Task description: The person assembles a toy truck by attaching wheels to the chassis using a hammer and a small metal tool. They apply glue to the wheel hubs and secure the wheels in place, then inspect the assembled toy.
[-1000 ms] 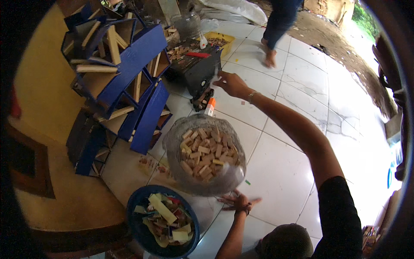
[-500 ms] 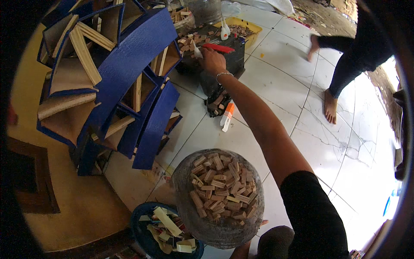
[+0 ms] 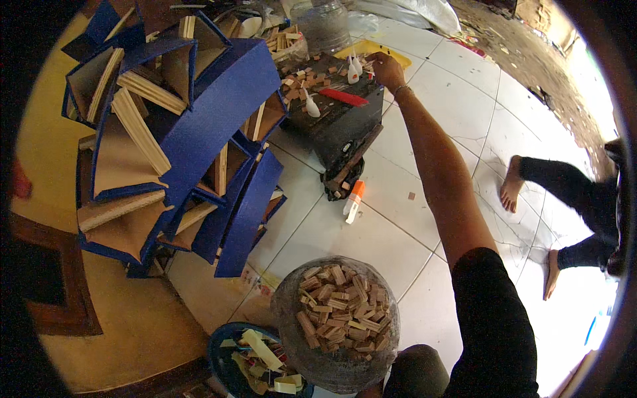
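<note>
My right hand (image 3: 387, 69) reaches to the far side of the black box (image 3: 358, 109), by the yellow tray (image 3: 406, 61). Its fingers are bent together at the box's edge; whatever they hold is too small to make out. Just left of them stand white glue bottles (image 3: 353, 70). Another white glue bottle (image 3: 311, 105) rests nearer on the box, beside a red strip-like tool (image 3: 343, 97) and small brown wood pieces (image 3: 296, 87). A round grey basin (image 3: 290, 331) heaped with small wood blocks (image 3: 345, 306) sits close to my knee. My left hand is not visible.
Blue-painted panels with wooden compartments (image 3: 222, 99) stand at left. A teal bucket (image 3: 222, 379) of scraps is beside the basin. An orange-and-white cutter (image 3: 354, 203) lies on the tiled floor. Another person's bare feet (image 3: 511, 186) are at right. Clear containers (image 3: 318, 26) stand behind.
My right hand has left the nearer glue bottle and moved right across the box to its far edge. The view has shifted slightly. The other person's legs have moved.
</note>
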A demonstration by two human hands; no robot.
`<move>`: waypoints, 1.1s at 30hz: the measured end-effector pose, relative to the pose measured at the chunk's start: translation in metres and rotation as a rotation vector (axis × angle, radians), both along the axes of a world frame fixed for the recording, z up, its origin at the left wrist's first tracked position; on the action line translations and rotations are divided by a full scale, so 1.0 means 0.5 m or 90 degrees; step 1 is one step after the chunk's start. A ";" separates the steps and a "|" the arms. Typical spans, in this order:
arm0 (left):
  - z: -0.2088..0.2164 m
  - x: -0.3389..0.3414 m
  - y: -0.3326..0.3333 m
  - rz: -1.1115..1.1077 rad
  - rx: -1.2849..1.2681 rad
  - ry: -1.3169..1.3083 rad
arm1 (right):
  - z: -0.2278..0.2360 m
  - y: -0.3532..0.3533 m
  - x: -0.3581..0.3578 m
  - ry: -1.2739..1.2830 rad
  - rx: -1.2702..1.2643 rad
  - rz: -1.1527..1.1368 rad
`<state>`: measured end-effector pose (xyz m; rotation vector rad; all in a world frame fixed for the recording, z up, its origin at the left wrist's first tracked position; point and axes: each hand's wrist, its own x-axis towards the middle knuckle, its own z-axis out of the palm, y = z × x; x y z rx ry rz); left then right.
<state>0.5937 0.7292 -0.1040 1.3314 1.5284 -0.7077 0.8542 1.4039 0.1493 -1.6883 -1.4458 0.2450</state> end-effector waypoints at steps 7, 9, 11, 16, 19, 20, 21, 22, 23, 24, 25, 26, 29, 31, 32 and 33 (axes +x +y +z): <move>0.006 0.011 0.012 0.020 -0.013 0.001 | -0.016 0.083 -0.009 -0.159 0.018 0.164; 0.008 0.012 0.009 0.028 -0.018 0.002 | -0.017 0.093 -0.013 -0.142 -0.005 0.168; 0.009 0.014 0.007 0.034 -0.019 0.001 | -0.014 0.095 -0.004 -0.159 -0.074 0.163; 0.011 0.016 -0.004 0.036 -0.014 -0.008 | 0.029 0.052 0.036 -0.054 0.013 0.193; -0.001 0.015 -0.023 0.035 -0.004 -0.017 | 0.080 -0.011 0.056 -0.143 0.166 0.318; -0.008 0.015 -0.030 0.033 0.000 -0.020 | 0.098 -0.035 0.055 -0.038 0.138 0.349; -0.017 0.014 -0.040 0.029 0.003 -0.024 | 0.119 -0.058 0.052 0.049 0.117 0.374; -0.027 0.014 -0.047 0.028 0.007 -0.028 | 0.141 -0.084 0.047 0.141 0.068 0.354; -0.038 0.014 -0.054 0.025 0.013 -0.033 | 0.165 -0.114 0.041 0.133 0.082 0.375; -0.051 0.014 -0.055 0.022 0.016 -0.037 | 0.182 -0.150 0.032 0.129 0.066 0.352; -0.062 0.015 -0.055 0.018 0.021 -0.042 | 0.200 -0.186 0.021 0.108 0.057 0.328; -0.070 0.014 -0.053 0.033 -0.019 -0.072 | 0.219 -0.224 0.011 0.140 0.051 0.343; -0.062 0.016 -0.027 -0.008 0.031 -0.037 | 0.303 -0.314 -0.003 0.147 0.056 0.341; -0.017 0.017 -0.016 0.011 0.040 -0.014 | 0.353 -0.365 -0.010 0.114 0.036 0.291; 0.015 0.020 -0.009 0.023 0.042 0.001 | 0.372 -0.395 -0.013 0.194 0.043 0.333; 0.050 0.020 -0.008 0.036 0.040 0.021 | 0.386 -0.429 -0.018 0.177 0.034 0.326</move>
